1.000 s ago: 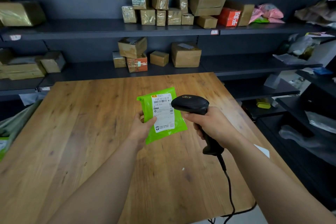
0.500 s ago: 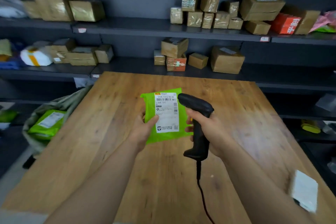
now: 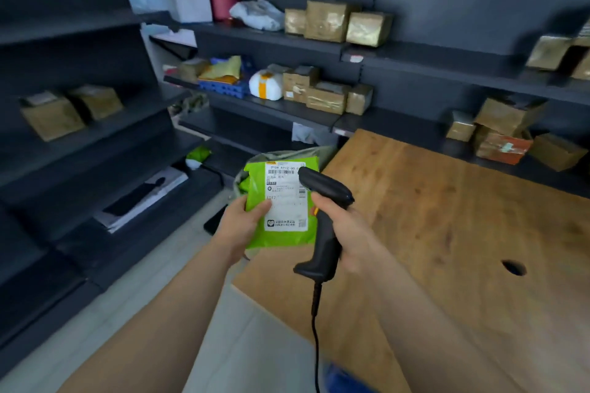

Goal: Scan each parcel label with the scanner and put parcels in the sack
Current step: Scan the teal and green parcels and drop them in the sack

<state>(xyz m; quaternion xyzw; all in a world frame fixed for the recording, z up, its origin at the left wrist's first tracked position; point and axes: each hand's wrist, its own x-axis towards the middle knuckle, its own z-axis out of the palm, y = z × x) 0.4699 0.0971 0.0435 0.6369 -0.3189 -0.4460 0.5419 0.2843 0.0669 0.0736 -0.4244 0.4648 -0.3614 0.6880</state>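
Here the left hand (image 3: pixel 241 226) holds a green parcel (image 3: pixel 277 238) upright by its lower left edge, with the thumb curled over the front just beside the white label (image 3: pixel 285 201). The parcel is in the air off the counter (image 3: pixel 447 217), just past its left corner, and the label faces the camera. The right hand (image 3: pixel 349 233) is wrapped around the grip of a black scanner (image 3: pixel 324 191), fingers closed on the handle. The scanner's head overlaps the label's upper right corner, its nose pointing up and to the left. A black cable (image 3: pixel 316 329) hangs from the base of the handle. Directly behind the parcel, beside the counter, the grey-green sack (image 3: pixel 322 155) shows its rim, and a bit of green is visible at its left edge. Dark shelves (image 3: pixel 271 108) behind carry brown boxes (image 3: pixel 325 21), a white bundle with an orange band (image 3: pixel 265 84) and a blue crate (image 3: pixel 223 88).
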